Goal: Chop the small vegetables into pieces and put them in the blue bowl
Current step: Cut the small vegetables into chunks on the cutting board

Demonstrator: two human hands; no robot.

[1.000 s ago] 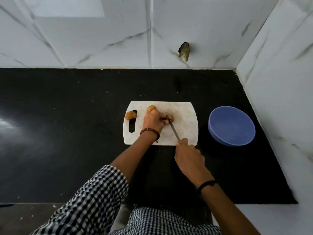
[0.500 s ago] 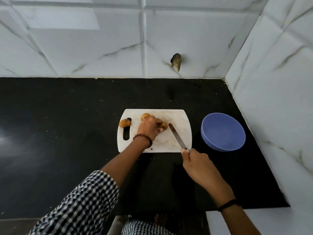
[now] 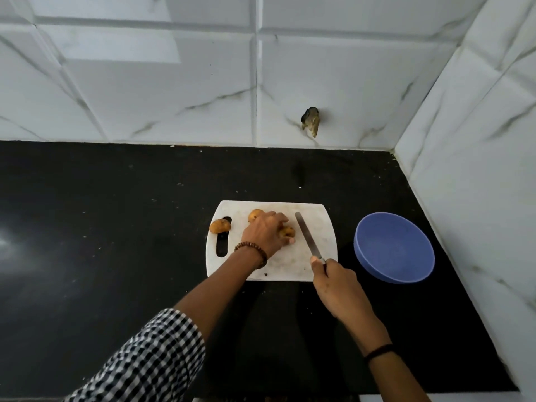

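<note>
A white cutting board (image 3: 316, 256) lies on the black counter. Three small brown-orange vegetables are on it: one (image 3: 219, 225) at the left edge by the handle slot, one (image 3: 255, 215) at the back, partly behind my hand, and one (image 3: 287, 232) in the middle. My left hand (image 3: 265, 233) holds the middle vegetable down with curled fingers. My right hand (image 3: 338, 288) grips a knife (image 3: 307, 237) by the handle; its blade lies just right of that vegetable, apart from it. The blue bowl (image 3: 394, 247) stands to the right of the board and looks empty.
White marble-patterned tile walls close the counter at the back and on the right, close behind the bowl. A dark broken spot (image 3: 311, 121) marks the back wall. The black counter (image 3: 101, 227) stretches far to the left of the board.
The knife has come off the vegetable and moved to the right, the blade now lying clear of it. My left hand stays on the middle vegetable. The camera view has tilted up slightly.
</note>
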